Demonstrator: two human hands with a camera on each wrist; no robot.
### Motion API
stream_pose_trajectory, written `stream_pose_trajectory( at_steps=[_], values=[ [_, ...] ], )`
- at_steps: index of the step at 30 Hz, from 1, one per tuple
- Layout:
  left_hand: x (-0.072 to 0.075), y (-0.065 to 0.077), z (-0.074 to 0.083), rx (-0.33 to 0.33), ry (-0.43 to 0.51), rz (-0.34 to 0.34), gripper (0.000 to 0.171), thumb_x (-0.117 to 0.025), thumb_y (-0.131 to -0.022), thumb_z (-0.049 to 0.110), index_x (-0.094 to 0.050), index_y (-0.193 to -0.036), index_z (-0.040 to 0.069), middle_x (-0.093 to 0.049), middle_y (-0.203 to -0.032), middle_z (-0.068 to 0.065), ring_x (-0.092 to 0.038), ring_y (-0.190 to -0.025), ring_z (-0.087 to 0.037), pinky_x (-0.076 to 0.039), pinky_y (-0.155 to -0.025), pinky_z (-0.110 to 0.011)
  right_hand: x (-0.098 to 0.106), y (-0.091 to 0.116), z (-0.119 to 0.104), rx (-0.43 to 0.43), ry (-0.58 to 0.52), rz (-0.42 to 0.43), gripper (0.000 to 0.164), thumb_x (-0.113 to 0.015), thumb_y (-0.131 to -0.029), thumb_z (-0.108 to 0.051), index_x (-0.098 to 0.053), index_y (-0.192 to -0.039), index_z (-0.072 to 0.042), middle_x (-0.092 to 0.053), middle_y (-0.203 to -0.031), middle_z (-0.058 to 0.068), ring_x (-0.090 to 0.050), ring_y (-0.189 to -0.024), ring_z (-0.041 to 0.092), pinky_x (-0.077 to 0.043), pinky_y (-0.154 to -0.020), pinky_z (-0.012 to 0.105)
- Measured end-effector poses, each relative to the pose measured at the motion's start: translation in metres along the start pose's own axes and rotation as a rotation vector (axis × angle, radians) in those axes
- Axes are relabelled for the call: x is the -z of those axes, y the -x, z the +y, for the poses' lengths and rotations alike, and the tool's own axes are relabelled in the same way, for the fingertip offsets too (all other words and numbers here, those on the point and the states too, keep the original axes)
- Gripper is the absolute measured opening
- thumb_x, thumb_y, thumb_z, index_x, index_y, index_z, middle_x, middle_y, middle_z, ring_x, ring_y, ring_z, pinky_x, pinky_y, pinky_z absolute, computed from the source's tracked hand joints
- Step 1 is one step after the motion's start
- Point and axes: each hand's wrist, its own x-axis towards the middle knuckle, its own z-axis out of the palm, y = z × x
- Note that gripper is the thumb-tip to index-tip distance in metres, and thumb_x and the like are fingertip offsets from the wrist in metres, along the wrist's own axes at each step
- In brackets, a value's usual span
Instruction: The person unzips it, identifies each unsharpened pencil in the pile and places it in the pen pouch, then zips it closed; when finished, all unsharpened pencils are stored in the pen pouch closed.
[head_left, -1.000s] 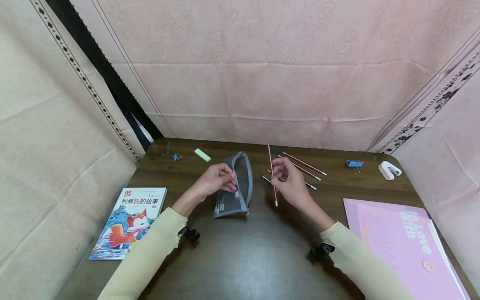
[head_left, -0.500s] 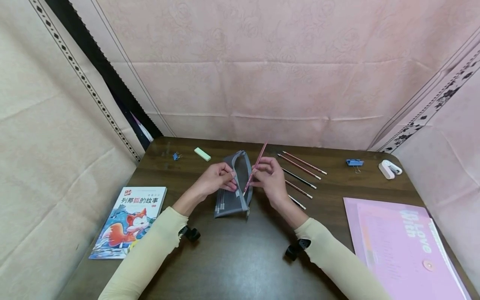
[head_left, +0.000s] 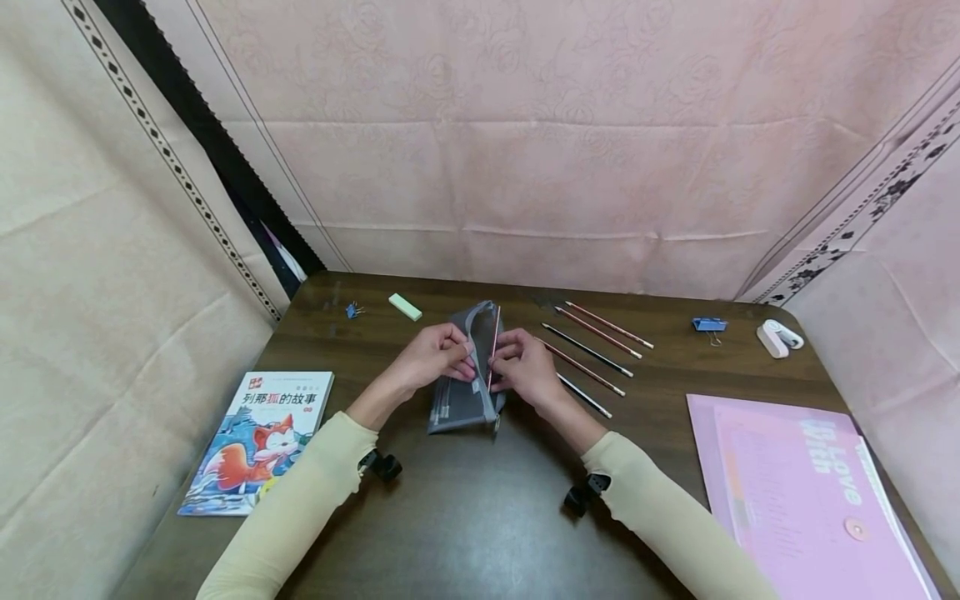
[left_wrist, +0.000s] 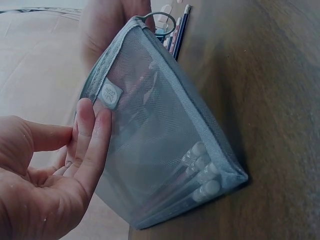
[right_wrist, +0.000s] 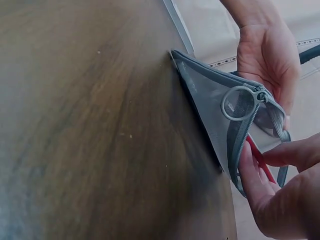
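A grey mesh zip pencil case (head_left: pixel 457 404) stands in the middle of the desk with its mouth spread wide. My left hand (head_left: pixel 437 362) pinches the near-left edge of that mouth between thumb and fingers. At the opening's right side, my right hand (head_left: pixel 525 367) holds a red pencil (right_wrist: pixel 261 159) between thumb and fingers, its lower part inside the case. Through the mesh in the left wrist view, several white-tipped pencils (left_wrist: pixel 200 172) lie along the bottom. A ring pull (right_wrist: pixel 239 103) hangs from the zip in the right wrist view.
Several loose pencils (head_left: pixel 588 350) lie right of the case. Farther right are a blue binder clip (head_left: pixel 708 326), a white stapler-like item (head_left: pixel 778 340) and a pink folder (head_left: pixel 802 492). Leftward are a fox storybook (head_left: pixel 258 446), a pale green block (head_left: pixel 405 307) and small blue clips (head_left: pixel 353 312).
My right hand has carried the red pencil left from beside the loose pencils to the case, then tipped it upright and lowered it into the mouth. The left hand has stayed put.
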Motion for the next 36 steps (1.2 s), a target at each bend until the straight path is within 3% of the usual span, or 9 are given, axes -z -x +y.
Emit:
stream_pose_trajectory(
  at_steps=[10,19,26,32,36],
  values=[
    [-0.002,-0.002,0.000,-0.010,-0.001,-0.014,0.019,-0.054,-0.099,0.016,-0.052,-0.106,-0.002,-0.069,-0.087,-0.017,-0.072,-0.076,-0.024,-0.061,-0.080,-0.044,-0.005,-0.005,0.002,-0.017,0.078,0.018,0.037,-0.068,-0.086,-0.003,-0.055,-0.121,-0.005,-0.067,-0.099,0.015,-0.070,-0.077,0.032,-0.062,-0.060,0.038],
    [-0.001,0.000,0.001,-0.009,-0.006,-0.017,0.020,-0.054,-0.099,0.016,-0.052,-0.107,-0.002,-0.068,-0.088,-0.017,-0.072,-0.078,-0.026,-0.059,-0.082,-0.048,0.006,0.013,0.005,0.063,0.088,0.051,0.039,-0.068,-0.090,-0.020,-0.056,-0.124,-0.006,-0.067,-0.104,0.010,-0.070,-0.087,0.030,-0.063,-0.064,0.036],
    [0.000,0.001,0.001,-0.019,-0.003,-0.007,0.020,-0.054,-0.098,0.016,-0.052,-0.106,-0.003,-0.068,-0.089,-0.019,-0.072,-0.077,-0.026,-0.060,-0.081,-0.047,0.017,0.037,0.006,0.141,0.275,0.035,0.028,-0.067,-0.090,-0.027,-0.059,-0.113,-0.012,-0.068,-0.093,0.005,-0.069,-0.075,0.031,-0.061,-0.061,0.041],
    [0.001,0.003,0.000,-0.021,-0.001,0.004,0.020,-0.055,-0.098,0.016,-0.052,-0.107,-0.002,-0.068,-0.089,-0.017,-0.072,-0.078,-0.025,-0.061,-0.080,-0.045,0.016,0.065,0.008,0.219,0.587,0.045,0.028,-0.070,-0.085,-0.042,-0.059,-0.096,-0.018,-0.065,-0.080,-0.008,-0.062,-0.069,0.009,-0.052,-0.059,0.025],
    [0.001,0.003,0.000,-0.016,0.002,0.014,0.019,-0.055,-0.098,0.017,-0.053,-0.106,0.000,-0.069,-0.088,-0.016,-0.072,-0.078,-0.025,-0.061,-0.080,-0.042,0.013,0.081,0.010,0.240,0.625,0.024,0.033,-0.073,-0.082,-0.044,-0.058,-0.098,-0.018,-0.066,-0.085,-0.007,-0.062,-0.074,0.007,-0.052,-0.066,0.023]
  ],
)
